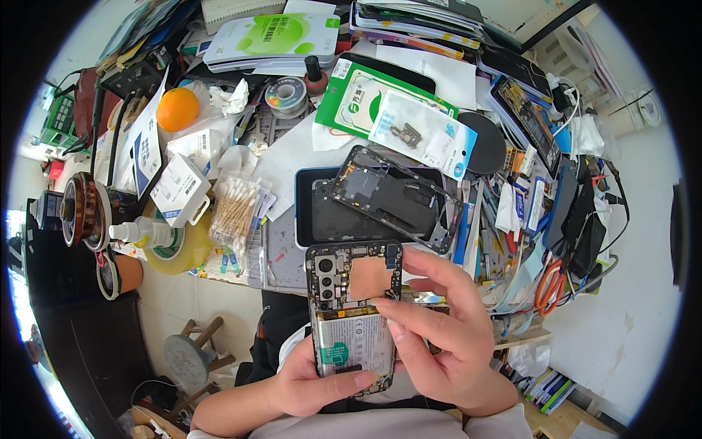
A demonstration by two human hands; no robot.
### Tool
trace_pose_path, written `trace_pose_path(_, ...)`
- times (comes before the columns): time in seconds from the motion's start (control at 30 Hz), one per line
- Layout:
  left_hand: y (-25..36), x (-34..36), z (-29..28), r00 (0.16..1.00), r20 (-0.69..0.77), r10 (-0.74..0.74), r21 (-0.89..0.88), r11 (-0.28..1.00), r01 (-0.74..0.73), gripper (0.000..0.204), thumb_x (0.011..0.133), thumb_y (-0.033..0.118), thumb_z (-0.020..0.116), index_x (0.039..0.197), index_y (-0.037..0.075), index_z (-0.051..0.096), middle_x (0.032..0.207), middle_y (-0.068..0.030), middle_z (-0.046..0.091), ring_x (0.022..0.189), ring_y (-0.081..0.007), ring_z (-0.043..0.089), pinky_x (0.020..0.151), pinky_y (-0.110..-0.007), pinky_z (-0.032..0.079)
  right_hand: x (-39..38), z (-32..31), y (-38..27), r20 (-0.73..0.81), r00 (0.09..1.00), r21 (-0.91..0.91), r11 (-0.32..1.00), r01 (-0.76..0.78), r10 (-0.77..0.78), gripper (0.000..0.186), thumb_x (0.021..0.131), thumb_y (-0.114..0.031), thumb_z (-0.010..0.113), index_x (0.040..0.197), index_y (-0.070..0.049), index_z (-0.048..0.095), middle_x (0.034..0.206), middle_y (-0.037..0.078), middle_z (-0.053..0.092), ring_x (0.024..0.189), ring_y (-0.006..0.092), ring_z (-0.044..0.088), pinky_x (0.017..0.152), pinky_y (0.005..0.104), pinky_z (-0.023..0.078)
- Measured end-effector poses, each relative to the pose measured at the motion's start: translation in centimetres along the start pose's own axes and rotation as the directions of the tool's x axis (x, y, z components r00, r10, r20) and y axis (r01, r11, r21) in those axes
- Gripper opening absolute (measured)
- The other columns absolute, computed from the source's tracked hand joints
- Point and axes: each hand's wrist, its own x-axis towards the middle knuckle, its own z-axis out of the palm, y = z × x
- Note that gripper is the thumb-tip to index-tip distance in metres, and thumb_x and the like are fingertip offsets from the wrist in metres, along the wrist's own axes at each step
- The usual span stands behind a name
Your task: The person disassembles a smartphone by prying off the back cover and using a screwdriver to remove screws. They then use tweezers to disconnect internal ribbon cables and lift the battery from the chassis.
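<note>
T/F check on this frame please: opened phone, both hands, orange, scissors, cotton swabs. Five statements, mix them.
1. The left hand holds the opened phone from below. True.
2. The right hand rests flat on the desk, away from the phone. False: its fingers touch the phone's right edge.
3. An orange sits at the desk's far left. True.
4. The scissors have blue handles. False: the handles are orange.
5. The bag of cotton swabs lies to the right of the phone. False: it lies to the upper left.
</note>
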Motion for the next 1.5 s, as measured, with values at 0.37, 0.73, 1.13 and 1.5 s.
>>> trace_pose_path(0.37,-0.6,0.6,0.4,0.996,0.031,0.079,-0.01,0.997,-0.079,0.056,0.099,-0.008,0.053,0.152,-0.005,0.036,0.144,-0.0212,0.057,0.133,-0.0299,0.057,0.114,-0.042,0.044,-0.7,0.4,0.3,0.036,0.971,0.438,0.87,-0.228,0.236,0.019,0.095,-0.002,0.065,0.111,-0.001,0.075,0.148,0.024,0.047,0.126,0.0339,0.058,0.098,0.042,0.052)
trace_pose_path(0.73,0.5,1.1,0.5,0.999,-0.023,-0.033,-0.152,0.988,0.03,0.076,0.106,0.046,0.049,0.157,-0.005,0.026,0.152,-0.0249,0.047,0.137,-0.0352,0.053,0.116,-0.048,0.042,-1.3,0.4,0.2,0.038,0.966,0.551,0.801,-0.232,0.254,0.032,0.094,0.002,0.063,0.125,0.005,0.066,0.151,0.027,0.043,0.131,0.0334,0.053,0.109,0.0436,0.043)
trace_pose_path(1.13,1.6,2.5,-0.8,0.953,-0.113,0.281,-0.329,0.894,-0.303,0.113,0.091,0.087,0.019,0.16,-0.002,0.02,0.156,-0.0284,0.039,0.142,-0.0401,0.046,0.119,-0.053,0.038,-1.7,0.2,-1.8,0.044,0.999,0.133,0.991,-0.021,0.015,0.037,0.079,0.004,0.074,0.116,0.001,0.072,0.124,0.017,0.061,0.112,0.0303,0.062,0.095,0.0382,0.052)
trace_pose_path(1.5,2.1,2.6,-0.2,0.937,-0.246,0.248,-0.211,0.93,-0.301,0.105,0.094,0.084,0.015,0.161,0.002,0.02,0.155,-0.0319,0.039,0.139,-0.0434,0.049,0.112,-0.054,0.046,-1.7,-0.6,-3.0,0.371,0.911,0.516,0.776,-0.363,0.179,0.048,0.091,0.007,0.065,0.139,0.004,0.06,0.091,0.007,0.068,0.068,0.0098,0.058,0.061,0.0239,0.046)
